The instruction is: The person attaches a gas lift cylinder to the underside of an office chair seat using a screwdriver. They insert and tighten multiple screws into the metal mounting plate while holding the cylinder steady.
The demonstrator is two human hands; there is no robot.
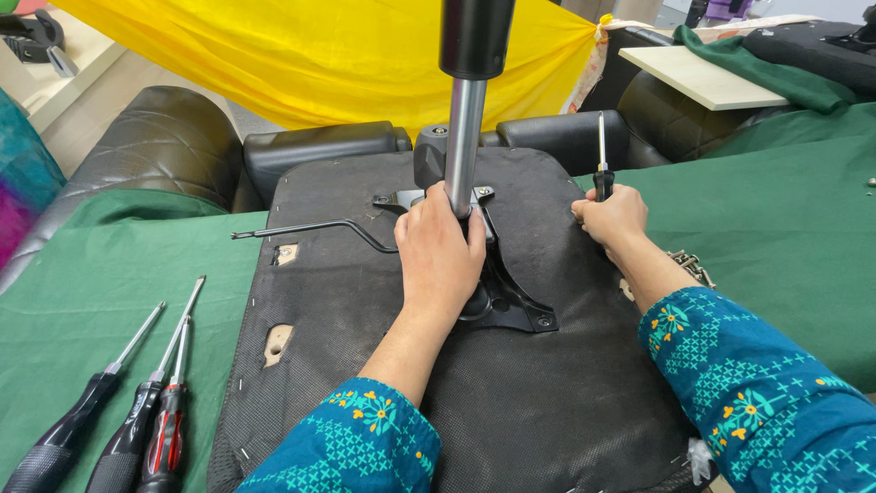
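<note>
On the seat base (383, 365), left hand (441, 251) grips cylinder (464, 146) (upright).

This looks like a small workshop for putting chairs together or repairing them; a worktop (785, 228) draped in green cloth carries an upturned office chair seat (365, 301) with its metal mechanism plate (511, 306) and gas cylinder (465, 128) standing upright; three screwdrivers (119, 411) lie side by side at the left; black padded chair parts (155, 146) crowd the far edge; a yellow sheet (319, 55) hangs behind them.
</note>
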